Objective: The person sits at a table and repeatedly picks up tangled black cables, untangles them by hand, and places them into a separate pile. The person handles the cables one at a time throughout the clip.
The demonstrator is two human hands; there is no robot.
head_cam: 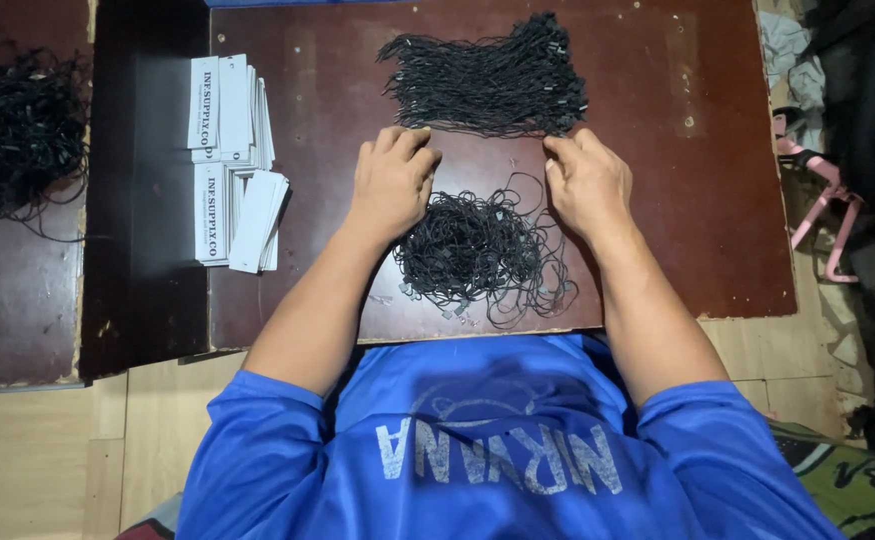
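Observation:
My left hand [392,180] and my right hand [585,182] rest on a dark brown board [697,200], fingers curled, pinching the ends of a thin black string stretched between them. Just beyond the fingertips lies a tidy bundle of black string loops [487,80]. Between my wrists, nearer to me, sits a loose tangled heap of black strings [482,250] with small plastic ends.
Stacks of white paper tags [232,160] lie on the left of the board. Another pile of black strings [12,130] sits on a separate board at the far left. Pink hangers [827,210] and dark cloth lie on the floor at the right.

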